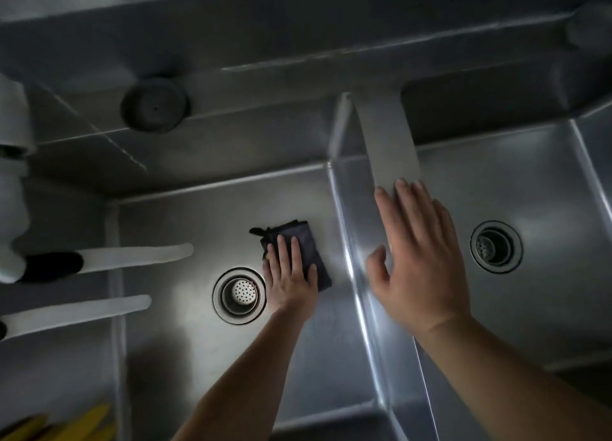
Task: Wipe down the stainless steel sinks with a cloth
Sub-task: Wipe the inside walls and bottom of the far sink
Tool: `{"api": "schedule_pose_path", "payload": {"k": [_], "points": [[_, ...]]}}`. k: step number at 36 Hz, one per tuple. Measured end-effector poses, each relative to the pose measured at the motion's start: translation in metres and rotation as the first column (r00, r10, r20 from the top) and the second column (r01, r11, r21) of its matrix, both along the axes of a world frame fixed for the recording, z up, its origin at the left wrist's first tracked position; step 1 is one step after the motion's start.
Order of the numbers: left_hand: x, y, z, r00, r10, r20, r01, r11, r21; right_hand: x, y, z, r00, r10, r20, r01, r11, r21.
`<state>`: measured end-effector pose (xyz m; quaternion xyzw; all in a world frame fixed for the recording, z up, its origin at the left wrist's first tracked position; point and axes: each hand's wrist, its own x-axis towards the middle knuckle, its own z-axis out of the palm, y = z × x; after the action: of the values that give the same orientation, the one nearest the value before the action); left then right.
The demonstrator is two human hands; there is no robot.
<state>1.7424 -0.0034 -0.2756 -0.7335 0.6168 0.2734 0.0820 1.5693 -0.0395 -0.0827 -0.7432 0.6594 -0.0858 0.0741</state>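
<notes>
Two stainless steel sink basins lie below me, split by a shiny divider (356,275). In the left basin (185,228) my left hand (288,275) presses flat on a folded dark cloth (318,262), just right of the round drain strainer (239,295). My right hand (420,262) hovers with fingers spread over the left part of the right basin (543,182), holding nothing. It sits just below the end of a flat faucet spout (387,136). The right basin's drain (495,247) lies beside that hand.
Two pale handles (132,258) (79,314) reach in from the left over the left basin's edge. A dark round plug-like disc (155,104) sits on the back ledge. Yellow objects (76,424) show at the bottom left corner.
</notes>
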Motion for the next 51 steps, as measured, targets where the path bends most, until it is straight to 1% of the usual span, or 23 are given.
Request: {"api": "schedule_pose_path", "payload": {"k": [3,5,7,10,14,18,22,23,24,26,27,29,31,32,33,35,38,40,42,43,48,49,51], "points": [[-0.009,-0.046,-0.005,0.998,-0.057,-0.030,0.056,0.998,-0.029,-0.001,0.000,-0.002,1.000,0.011,0.008,-0.011,1.000,0.003],[-0.015,-0.085,-0.005,0.983,-0.175,-0.049,0.172,0.983,-0.062,-0.002,0.000,-0.002,1.000,0.009,0.024,-0.009,1.000,-0.002],[-0.018,-0.119,-0.004,0.948,-0.314,-0.051,0.309,0.947,-0.087,-0.002,0.000,-0.002,0.999,0.003,0.039,-0.003,1.000,0.001],[-0.011,-0.144,-0.005,0.915,-0.403,-0.022,0.399,0.913,-0.086,-0.002,-0.002,0.000,0.998,-0.001,0.055,0.000,1.000,0.022],[-0.001,-0.144,-0.008,0.894,-0.448,0.028,0.449,0.890,-0.075,-0.002,-0.002,0.004,0.997,-0.017,0.070,0.013,0.998,0.055],[0.000,-0.148,-0.006,0.901,-0.427,0.076,0.433,0.897,-0.089,0.002,-0.001,0.009,0.998,-0.007,0.056,0.003,0.998,0.066],[0.011,-0.147,-0.010,0.900,-0.423,0.106,0.434,0.893,-0.120,0.014,0.004,0.015,0.986,0.037,-0.162,-0.023,0.996,0.089],[0.017,-0.146,-0.012,0.903,-0.414,0.112,0.427,0.893,-0.144,0.024,0.005,0.017,0.987,0.053,-0.154,-0.046,0.997,0.055],[0.023,-0.145,-0.014,0.909,-0.402,0.109,0.415,0.895,-0.163,0.036,0.009,0.019,0.992,0.084,-0.095,-0.082,0.996,0.016],[0.037,-0.141,-0.019,0.913,-0.391,0.113,0.406,0.896,-0.180,0.062,0.020,0.015,0.981,0.178,0.081,-0.177,0.984,-0.015],[0.045,-0.138,-0.022,0.912,-0.389,0.128,0.407,0.894,-0.189,0.074,0.024,0.009,0.968,0.206,0.142,-0.211,0.977,0.022],[0.064,-0.133,-0.024,0.924,-0.358,0.131,0.380,0.898,-0.224,0.095,0.032,-0.011,0.970,0.153,0.188,-0.192,0.959,0.209],[0.087,-0.125,-0.022,0.949,-0.290,0.120,0.311,0.917,-0.250,0.106,0.036,-0.038,0.989,0.012,0.148,-0.073,0.906,0.417],[0.101,-0.120,-0.022,0.958,-0.256,0.131,0.282,0.925,-0.255,0.109,0.040,-0.054,0.993,-0.038,0.115,-0.022,0.874,0.485],[0.116,-0.115,-0.023,0.964,-0.223,0.145,0.254,0.932,-0.258,0.112,0.044,-0.071,0.995,-0.058,0.086,0.004,0.849,0.529],[0.152,-0.103,-0.029,0.976,-0.160,0.147,0.197,0.938,-0.284,0.118,0.055,-0.102,0.998,-0.025,0.064,-0.017,0.812,0.583],[0.214,-0.088,-0.036,0.989,-0.029,0.145,0.074,0.946,-0.317,0.121,0.068,-0.134,0.996,0.089,0.026,-0.086,0.776,0.625],[0.254,-0.070,-0.034,0.974,0.091,0.209,-0.011,0.935,-0.353,0.118,0.072,-0.145,0.989,0.150,-0.010,-0.107,0.751,0.651],[0.286,-0.052,-0.027,0.941,0.193,0.278,-0.088,0.933,-0.350,0.115,0.073,-0.150,0.985,0.167,-0.042,-0.096,0.736,0.670],[0.297,-0.044,-0.024,0.935,0.209,0.288,-0.102,0.933,-0.346,0.113,0.072,-0.150,0.984,0.169,-0.052,-0.090,0.732,0.675],[0.306,-0.030,-0.018,0.949,0.130,0.287,-0.025,0.939,-0.343,0.107,0.071,-0.146,0.978,0.194,-0.071,-0.091,0.711,0.697],[0.304,-0.029,-0.018,0.950,0.156,0.272,-0.058,0.940,-0.336,0.107,0.072,-0.144,0.977,0.198,-0.076,-0.088,0.703,0.705],[0.300,-0.022,-0.016,0.959,0.210,0.190,-0.142,0.938,-0.317,0.106,0.075,-0.138,0.977,0.196,-0.088,-0.075,0.697,0.713]]}}
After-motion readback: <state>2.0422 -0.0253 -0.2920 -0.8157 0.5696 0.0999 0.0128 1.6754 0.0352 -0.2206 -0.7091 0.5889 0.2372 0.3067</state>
